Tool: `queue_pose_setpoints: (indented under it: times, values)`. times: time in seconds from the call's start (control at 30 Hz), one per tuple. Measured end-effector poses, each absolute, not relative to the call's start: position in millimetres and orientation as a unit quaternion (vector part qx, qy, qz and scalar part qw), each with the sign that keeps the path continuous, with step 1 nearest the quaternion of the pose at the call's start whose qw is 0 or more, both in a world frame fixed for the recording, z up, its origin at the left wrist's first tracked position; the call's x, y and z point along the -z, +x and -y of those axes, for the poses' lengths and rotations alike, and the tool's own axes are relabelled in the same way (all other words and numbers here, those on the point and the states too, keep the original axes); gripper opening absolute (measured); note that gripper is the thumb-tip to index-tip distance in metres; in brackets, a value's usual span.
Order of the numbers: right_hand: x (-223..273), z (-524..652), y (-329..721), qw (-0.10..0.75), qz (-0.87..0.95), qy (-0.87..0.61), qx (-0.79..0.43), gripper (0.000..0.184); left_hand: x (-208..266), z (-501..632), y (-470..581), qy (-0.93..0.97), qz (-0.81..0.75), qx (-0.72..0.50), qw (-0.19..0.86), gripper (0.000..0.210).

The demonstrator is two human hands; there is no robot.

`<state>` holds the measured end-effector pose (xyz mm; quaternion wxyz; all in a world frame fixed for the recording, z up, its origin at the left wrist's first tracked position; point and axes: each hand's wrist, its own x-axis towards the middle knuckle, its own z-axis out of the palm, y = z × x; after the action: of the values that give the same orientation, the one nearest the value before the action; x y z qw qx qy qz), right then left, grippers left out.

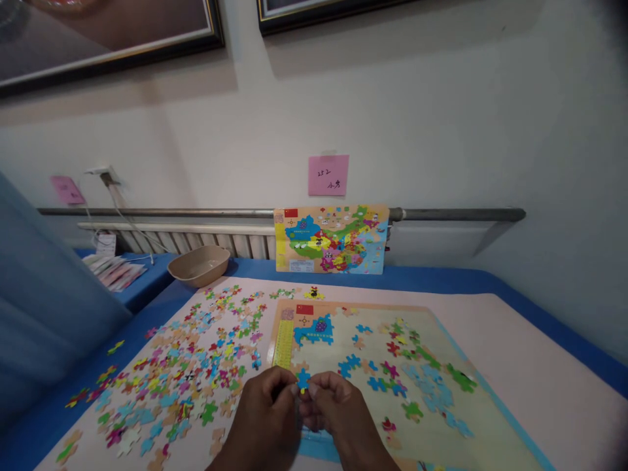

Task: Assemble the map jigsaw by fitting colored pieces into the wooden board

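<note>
A small blue jigsaw piece [303, 378] with a bit of yellow at its lower end is pinched between both my hands. My left hand [267, 415] grips it from the left with thumb and forefinger. From the right, my right hand [341, 412] closes on it, the other fingers curled. Both are over the lower left part of the puzzle board [412, 438]. Beyond them on the board lies a joined blue section [316, 333] beside a printed red flag [305, 309]. Several loose blue pieces [349, 365] lie to the right of my hands.
Many mixed jigsaw pieces [209, 412] are scattered left of the board on the pink cloth. A tan bowl [199, 265] stands at the back left. The colourful reference map [331, 239] leans against the radiator. Packets [115, 271] lie on the blue surface at far left.
</note>
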<state>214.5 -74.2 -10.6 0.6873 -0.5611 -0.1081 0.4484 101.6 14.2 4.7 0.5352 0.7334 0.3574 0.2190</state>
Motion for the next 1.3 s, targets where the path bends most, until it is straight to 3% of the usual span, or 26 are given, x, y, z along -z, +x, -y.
queue_pose_setpoints:
  times: [0.93, 1.3]
  values:
    - [7.3, 75.9, 216.6, 0.689, 0.181, -0.573, -0.404, 0.029, -9.0, -14.4, 95.4, 0.806, -0.322, -0.233, 0.439, 0.027]
    - [-1.3, 74.8, 222.7, 0.663, 0.178, -0.608, -0.4, 0.044, -13.1, -11.3, 97.0, 0.796, -0.308, -0.216, 0.474, 0.024]
